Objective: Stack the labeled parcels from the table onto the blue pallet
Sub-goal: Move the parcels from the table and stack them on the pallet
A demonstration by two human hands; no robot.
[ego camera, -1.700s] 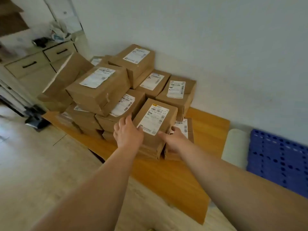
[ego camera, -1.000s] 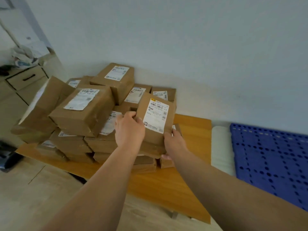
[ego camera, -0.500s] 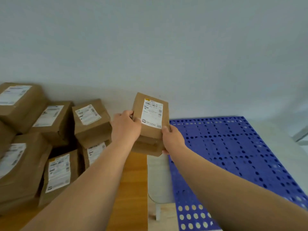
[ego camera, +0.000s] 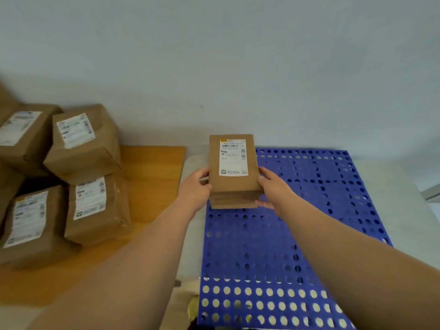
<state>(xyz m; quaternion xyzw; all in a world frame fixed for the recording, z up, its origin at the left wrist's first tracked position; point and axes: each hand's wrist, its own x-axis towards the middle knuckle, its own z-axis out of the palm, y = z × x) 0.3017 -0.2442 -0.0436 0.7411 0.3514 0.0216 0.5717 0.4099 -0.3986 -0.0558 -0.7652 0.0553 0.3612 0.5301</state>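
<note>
Since the frame half a second earlier, the carried parcel [ego camera: 232,170] has travelled rightward, from over the gap beside the table to a position above the far-left corner of the blue pallet [ego camera: 309,210], and the stack of parcels [ego camera: 69,177] now lies further to the left of the view. The left hand [ego camera: 196,189] grips the parcel's left side and the right hand [ego camera: 273,188] its right side, each with fingers curled round an edge, so that both hands are clamped on the same box. Whether the parcel's underside already touches the pallet cannot be told; it appears held just above it. The pallet carries no other parcel in view. The remaining labelled boxes stand piled on the wooden table [ego camera: 152,177] at left, near the pale wall [ego camera: 238,67].

Handling, as a judgement: the parcel is a small brown cardboard box with a white shipping label [ego camera: 233,157] on top; it appears stiff, holds its shape under side pressure, and seems light, since it is carried at arm's reach without visible strain. Cardboard offers fair friction, so slipping is unlikely. Opposed grips on the two long sides, low and near the near end, suit it well. The perforated pallet surface is flat, and should seat the box squarely in the corner.
</note>
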